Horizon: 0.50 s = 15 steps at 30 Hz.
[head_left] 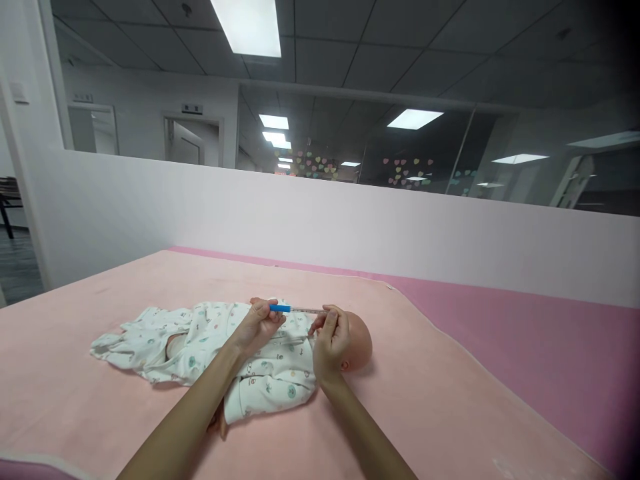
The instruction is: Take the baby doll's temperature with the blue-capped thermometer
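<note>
A baby doll in a white patterned sleepsuit lies on its back on a pale pink blanket, head to the right. Over its chest I hold a thin clear stick with a blue end, a thermometer, level between both hands. My left hand pinches the blue end. My right hand pinches the other end, just beside the doll's head.
The blanket covers a darker pink surface that runs to a low white wall behind. Above the wall are glass partitions with heart stickers. A doorway opens at the far left.
</note>
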{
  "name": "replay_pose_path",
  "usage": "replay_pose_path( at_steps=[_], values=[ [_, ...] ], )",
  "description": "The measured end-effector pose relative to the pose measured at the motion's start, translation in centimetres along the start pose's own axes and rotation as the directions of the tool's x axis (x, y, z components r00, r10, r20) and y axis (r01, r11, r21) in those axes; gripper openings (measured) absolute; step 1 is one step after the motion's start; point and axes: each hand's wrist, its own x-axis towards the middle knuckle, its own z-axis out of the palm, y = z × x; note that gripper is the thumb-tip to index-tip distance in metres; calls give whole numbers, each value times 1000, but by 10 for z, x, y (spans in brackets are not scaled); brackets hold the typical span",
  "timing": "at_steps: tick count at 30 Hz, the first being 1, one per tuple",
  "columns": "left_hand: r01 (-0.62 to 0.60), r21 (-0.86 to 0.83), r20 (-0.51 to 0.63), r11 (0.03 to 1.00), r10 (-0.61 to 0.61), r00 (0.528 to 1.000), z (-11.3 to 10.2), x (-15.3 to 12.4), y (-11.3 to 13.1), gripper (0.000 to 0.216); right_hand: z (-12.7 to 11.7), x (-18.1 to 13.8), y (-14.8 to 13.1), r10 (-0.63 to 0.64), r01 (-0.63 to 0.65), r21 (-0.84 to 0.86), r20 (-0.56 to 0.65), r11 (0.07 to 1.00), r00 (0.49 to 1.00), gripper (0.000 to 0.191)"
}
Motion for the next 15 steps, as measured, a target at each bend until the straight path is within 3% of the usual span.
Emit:
replay_pose_path(
  at_steps=[10, 15],
  values=[
    [-22, -40, 36, 999, 23, 999, 2, -1, 3, 27, 1, -4, 0, -47, 47, 18, 1, 999, 999, 26],
    [5, -46, -7, 999, -5, 1000, -3, 4, -2, 19, 6, 1, -25, 12, -12, 74, 8, 997, 1000, 23]
  ],
)
